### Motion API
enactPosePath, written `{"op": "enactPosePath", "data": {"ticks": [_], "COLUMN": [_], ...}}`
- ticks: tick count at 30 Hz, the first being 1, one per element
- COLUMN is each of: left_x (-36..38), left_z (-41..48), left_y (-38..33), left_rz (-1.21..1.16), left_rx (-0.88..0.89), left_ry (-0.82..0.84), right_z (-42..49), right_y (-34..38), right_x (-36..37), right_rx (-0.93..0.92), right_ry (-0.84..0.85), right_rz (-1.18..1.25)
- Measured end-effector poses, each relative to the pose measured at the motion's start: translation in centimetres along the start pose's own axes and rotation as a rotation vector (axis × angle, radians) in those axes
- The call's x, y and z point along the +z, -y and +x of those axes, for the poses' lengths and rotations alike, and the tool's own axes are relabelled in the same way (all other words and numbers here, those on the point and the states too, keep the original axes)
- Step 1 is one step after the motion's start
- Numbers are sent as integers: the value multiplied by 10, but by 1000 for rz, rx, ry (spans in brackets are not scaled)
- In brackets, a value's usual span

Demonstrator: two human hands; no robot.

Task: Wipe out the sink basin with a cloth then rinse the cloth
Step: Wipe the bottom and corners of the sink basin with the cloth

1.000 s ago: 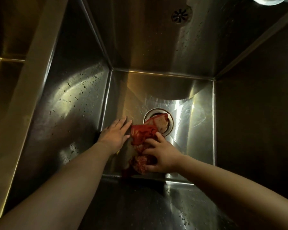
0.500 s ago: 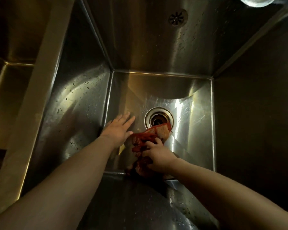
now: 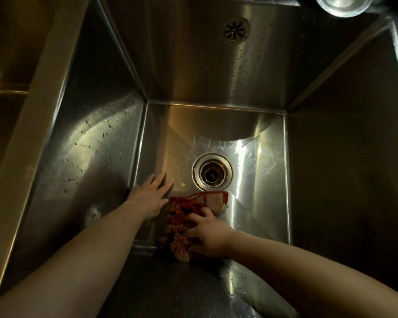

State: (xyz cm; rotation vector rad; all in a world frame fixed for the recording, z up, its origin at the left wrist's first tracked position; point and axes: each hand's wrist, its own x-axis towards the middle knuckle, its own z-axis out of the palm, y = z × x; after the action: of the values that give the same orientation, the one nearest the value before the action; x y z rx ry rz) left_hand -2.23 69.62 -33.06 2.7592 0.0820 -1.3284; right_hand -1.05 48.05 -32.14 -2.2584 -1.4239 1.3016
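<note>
Two bare hands work a red cloth at the near edge of a steel sink floor.

The right hand [image 3: 210, 236] presses down on the bunched red patterned cloth [image 3: 188, 216], fingers curled over it and gripping the fabric — the cloth lies on the basin floor against the near wall, one corner reaching toward the drain [image 3: 212, 172] without covering it. The left hand [image 3: 151, 195] rests flat and open just beside the cloth, fingers spread on the floor near the left wall. Around them the sink basin [image 3: 94, 145] is speckled with droplets; an overflow grille [image 3: 236, 30] sits high on the far wall, and a round metal fitting [image 3: 343, 4] shows at the top edge.
</note>
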Motion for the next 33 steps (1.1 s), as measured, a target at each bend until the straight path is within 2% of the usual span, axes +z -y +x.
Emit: {"op": "enactPosePath", "data": {"ticks": [7,19,24,26,33], "left_x": [9,-3,0,0,-6], "left_z": [0,-3,-4,-4,-5], "left_y": [-3,-11,-12,-13,-13], "left_rz": [-18,9,27,23,-18], "left_rx": [-22,-51,-57,-59,-55], "left_ry": [-12,30,18,18,25], "right_z": [-28,-69,-85,-86,-78], "right_y": [-19,-63,-97,-102,-97], "right_x": [-3,-6,-25,-28,-32], "right_rx": [15,88,264,355,393], "right_ry": [25,29,-142,-163,103], "right_rz": [0,-172,-203,-163,-170]}}
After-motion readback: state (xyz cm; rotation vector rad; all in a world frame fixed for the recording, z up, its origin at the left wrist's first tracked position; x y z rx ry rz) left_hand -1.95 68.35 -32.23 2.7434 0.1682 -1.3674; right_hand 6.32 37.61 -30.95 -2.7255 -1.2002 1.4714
